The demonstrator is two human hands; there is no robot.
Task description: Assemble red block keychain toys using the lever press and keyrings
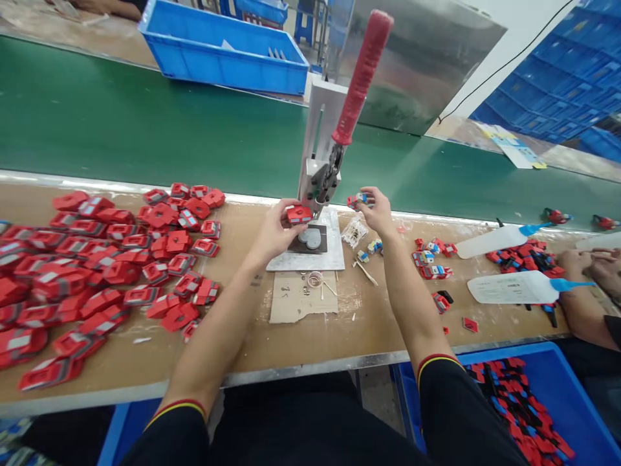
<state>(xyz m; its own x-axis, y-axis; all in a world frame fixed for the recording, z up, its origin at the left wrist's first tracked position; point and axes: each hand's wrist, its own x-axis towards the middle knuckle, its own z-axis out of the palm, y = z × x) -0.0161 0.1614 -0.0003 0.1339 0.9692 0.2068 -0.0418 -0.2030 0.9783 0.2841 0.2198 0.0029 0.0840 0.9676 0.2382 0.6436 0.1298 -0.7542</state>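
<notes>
My left hand point(275, 231) holds a small red plastic part point(298, 214) just above the dark fixture point(310, 239) on the metal base plate point(334, 255) of a hand press. The press head point(323, 184) hangs right behind the part, its red lever handle point(361, 77) tilted up to the right. My right hand point(376, 210) is raised to the right of the press and pinches a small red, white and blue piece point(358, 200). Beside it lie a clear bag point(354, 232) and a few more small pieces point(372, 247).
A large heap of red parts point(97, 259) covers the bench's left side. A green conveyor belt point(145, 123) runs behind, with a blue crate point(223, 48) beyond. Another person's hands point(594, 265) rest at the right near white paddles point(514, 288). A blue bin of parts point(528, 408) sits below right.
</notes>
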